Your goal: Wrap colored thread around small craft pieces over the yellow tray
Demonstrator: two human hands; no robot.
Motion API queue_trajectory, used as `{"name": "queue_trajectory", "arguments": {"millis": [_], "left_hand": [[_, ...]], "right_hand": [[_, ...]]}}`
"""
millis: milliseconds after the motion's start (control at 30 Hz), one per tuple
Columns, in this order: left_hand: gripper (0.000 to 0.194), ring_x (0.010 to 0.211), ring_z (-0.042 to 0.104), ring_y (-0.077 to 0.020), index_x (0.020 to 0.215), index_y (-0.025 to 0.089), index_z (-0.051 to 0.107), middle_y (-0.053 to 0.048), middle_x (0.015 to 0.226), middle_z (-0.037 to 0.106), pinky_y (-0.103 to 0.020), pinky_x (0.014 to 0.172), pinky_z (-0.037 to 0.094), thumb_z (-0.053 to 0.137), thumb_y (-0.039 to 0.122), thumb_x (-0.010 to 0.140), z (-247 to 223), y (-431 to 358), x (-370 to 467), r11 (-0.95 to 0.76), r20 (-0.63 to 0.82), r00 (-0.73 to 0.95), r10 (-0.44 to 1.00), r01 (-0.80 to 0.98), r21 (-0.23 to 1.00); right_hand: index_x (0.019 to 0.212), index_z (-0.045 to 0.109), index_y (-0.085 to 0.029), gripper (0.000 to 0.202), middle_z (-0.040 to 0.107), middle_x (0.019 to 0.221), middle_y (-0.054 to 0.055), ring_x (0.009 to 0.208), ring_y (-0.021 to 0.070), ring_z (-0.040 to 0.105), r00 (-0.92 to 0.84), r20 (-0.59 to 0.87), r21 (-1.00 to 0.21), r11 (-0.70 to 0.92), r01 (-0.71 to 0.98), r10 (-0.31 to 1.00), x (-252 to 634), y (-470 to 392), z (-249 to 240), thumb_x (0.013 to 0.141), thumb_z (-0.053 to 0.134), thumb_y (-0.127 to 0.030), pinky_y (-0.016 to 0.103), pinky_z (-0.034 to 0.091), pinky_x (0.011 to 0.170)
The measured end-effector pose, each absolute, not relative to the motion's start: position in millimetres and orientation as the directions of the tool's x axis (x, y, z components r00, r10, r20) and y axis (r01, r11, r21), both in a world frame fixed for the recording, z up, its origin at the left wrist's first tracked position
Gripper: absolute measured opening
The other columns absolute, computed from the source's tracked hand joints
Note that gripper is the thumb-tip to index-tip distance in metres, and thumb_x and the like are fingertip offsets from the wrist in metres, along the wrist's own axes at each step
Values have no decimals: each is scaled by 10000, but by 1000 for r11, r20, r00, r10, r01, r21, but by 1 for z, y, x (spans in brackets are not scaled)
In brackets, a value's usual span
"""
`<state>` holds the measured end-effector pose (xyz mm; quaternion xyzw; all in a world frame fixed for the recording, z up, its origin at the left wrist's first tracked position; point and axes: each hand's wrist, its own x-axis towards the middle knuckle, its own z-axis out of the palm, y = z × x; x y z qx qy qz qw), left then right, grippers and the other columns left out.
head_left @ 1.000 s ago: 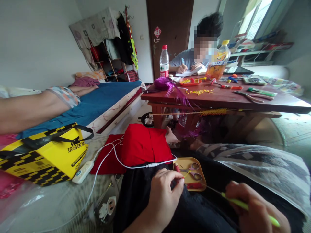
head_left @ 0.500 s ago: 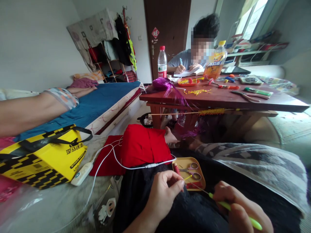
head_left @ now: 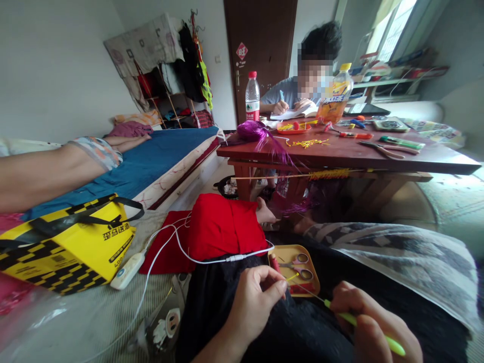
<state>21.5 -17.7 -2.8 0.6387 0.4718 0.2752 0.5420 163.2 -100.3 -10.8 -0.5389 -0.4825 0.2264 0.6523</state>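
Observation:
My left hand (head_left: 255, 302) is closed in a pinch over my black-covered lap; what it pinches is too small to make out. A short thin yellow piece (head_left: 292, 277) shows just beyond those fingertips. In my right hand (head_left: 381, 322) is a crochet hook (head_left: 347, 318) with a lime-green handle, its thin metal shaft pointing left to the pinched fingers. The hook's tip is hidden there. Just behind my hands lies a small yellow tray (head_left: 315, 282), which holds scissors (head_left: 302, 258) and a red spool (head_left: 274, 262).
Ahead stands a dark red table (head_left: 260, 150) with bottles, pliers (head_left: 385, 149), purple strands (head_left: 257, 133) and yellow pieces. Someone writes behind it. A white cable (head_left: 204, 261) crosses red cloth (head_left: 223, 227). At left are a yellow bag (head_left: 91, 247) and another person's leg on a bed.
My right hand and the crochet hook have shifted very slightly to the left. My left hand stays in place.

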Motion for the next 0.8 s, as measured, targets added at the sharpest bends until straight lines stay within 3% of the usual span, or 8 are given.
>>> {"name": "queue_trajectory", "arguments": {"millis": [233,367,500,600,800], "left_hand": [[138,542,540,-122,643,139,629,-5,556,620,-206,542,403,559,228,722,-2,-20,21,20,-156,420,894,310,950],[116,582,551,-134,692,146,648,-15,609,637,-218,567,411,562,209,738,2,-22,23,-120,-61,420,905,390,913],[127,628,559,-147,700,166,657,-25,662,650,-239,596,414,543,162,756,3,-24,22,-329,100,443,891,478,815],[123,662,565,-158,707,174,652,-25,680,659,-252,614,416,545,132,751,3,-23,21,-416,165,472,866,499,760],[132,671,562,-161,692,175,635,-18,672,668,-273,645,405,547,99,754,3,-21,20,-503,215,517,829,520,690]], "right_hand": [[592,560,-203,415,460,529,-12,461,121,419,440,381,-922,299,246,813,162,-97,-10,829,437,-521,252,314,470],[687,608,-212,199,559,603,-7,536,133,513,361,217,-965,142,223,907,161,-90,-13,774,580,-389,233,387,535],[736,600,-190,209,610,670,2,634,159,569,182,-69,-996,-58,-64,981,162,-80,-21,698,667,-384,239,435,594],[698,566,-178,233,604,643,-6,614,139,552,83,-231,-919,-189,-347,970,162,-76,-25,703,666,-388,248,433,616],[776,581,-192,109,603,673,-20,577,109,517,-94,-237,-783,-247,-570,967,157,-74,-35,699,650,-228,219,382,585]]}}
